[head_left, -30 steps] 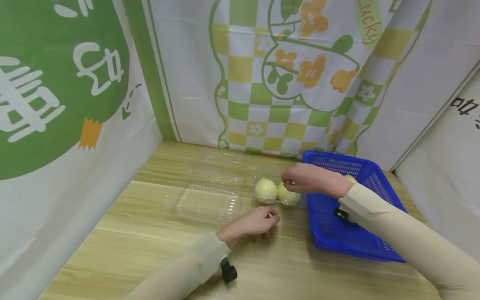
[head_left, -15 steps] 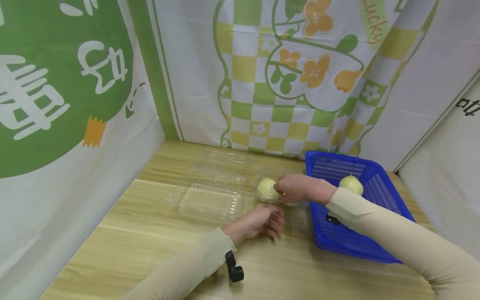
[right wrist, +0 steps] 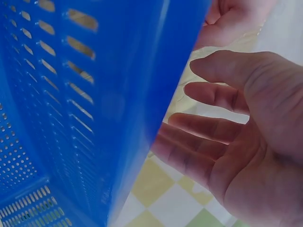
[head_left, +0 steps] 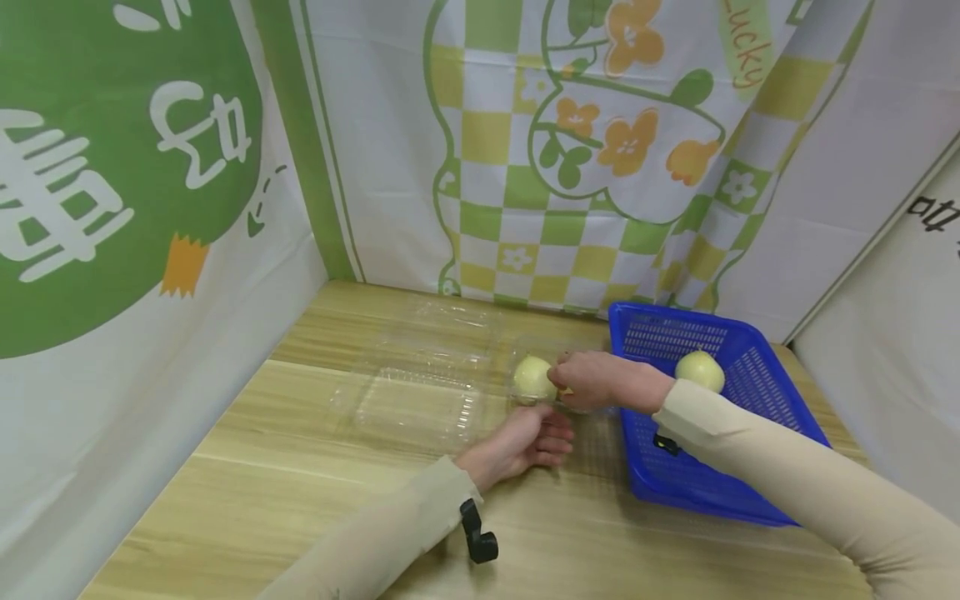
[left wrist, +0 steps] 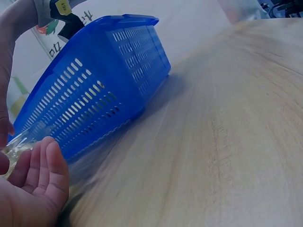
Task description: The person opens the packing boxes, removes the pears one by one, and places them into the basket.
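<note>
Sitting in a clear box (head_left: pixel 536 346), pale round fruit (head_left: pixel 533 379) seems smooth.

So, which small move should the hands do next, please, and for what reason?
Probably, the left hand should steady the front of the clear box. It is open and close to that side, while the right hand is over the box, next to the pale yellow fruit inside, so steadying might stop the box from sliding.
</note>
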{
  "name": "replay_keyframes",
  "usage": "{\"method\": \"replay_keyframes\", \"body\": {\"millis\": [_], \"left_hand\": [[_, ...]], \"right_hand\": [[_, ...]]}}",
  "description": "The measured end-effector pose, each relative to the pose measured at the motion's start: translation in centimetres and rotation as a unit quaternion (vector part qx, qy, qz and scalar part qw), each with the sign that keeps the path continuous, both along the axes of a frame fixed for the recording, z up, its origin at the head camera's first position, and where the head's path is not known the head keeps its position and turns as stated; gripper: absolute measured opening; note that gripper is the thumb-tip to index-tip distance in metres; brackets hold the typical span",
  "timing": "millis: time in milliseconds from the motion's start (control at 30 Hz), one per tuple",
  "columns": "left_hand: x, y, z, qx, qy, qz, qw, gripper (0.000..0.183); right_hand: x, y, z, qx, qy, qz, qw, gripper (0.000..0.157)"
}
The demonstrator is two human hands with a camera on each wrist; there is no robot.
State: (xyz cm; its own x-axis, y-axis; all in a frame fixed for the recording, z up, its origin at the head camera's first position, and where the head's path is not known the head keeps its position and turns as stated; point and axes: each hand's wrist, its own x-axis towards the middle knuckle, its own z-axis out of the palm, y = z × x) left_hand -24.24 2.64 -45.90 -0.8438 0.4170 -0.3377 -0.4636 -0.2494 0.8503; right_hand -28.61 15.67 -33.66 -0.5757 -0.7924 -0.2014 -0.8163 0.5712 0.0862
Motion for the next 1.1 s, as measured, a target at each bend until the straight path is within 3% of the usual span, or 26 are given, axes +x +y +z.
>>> {"method": "replay_keyframes", "body": {"millis": [300, 700, 1100], "left_hand": [[-0.1, 0.6, 0.0, 0.035, -0.014, 0.011, 0.9992, 0.029], [-0.4, 0.2, 0.0, 0.022, -0.007, 0.027, 0.9994, 0.033], [0.7, -0.4, 0.0, 0.022, -0.010, 0.032, 0.9992, 0.035]], "right_hand": [[0.0, 0.1, -0.2, 0.001, -0.002, -0.005, 1.000, 0.007], [0.1, 0.3, -0.3, -0.019, 0.011, 0.011, 1.000, 0.012], [1.2, 0.0, -1.2, -0.040, 0.073, 0.062, 0.995, 0.018]]}}
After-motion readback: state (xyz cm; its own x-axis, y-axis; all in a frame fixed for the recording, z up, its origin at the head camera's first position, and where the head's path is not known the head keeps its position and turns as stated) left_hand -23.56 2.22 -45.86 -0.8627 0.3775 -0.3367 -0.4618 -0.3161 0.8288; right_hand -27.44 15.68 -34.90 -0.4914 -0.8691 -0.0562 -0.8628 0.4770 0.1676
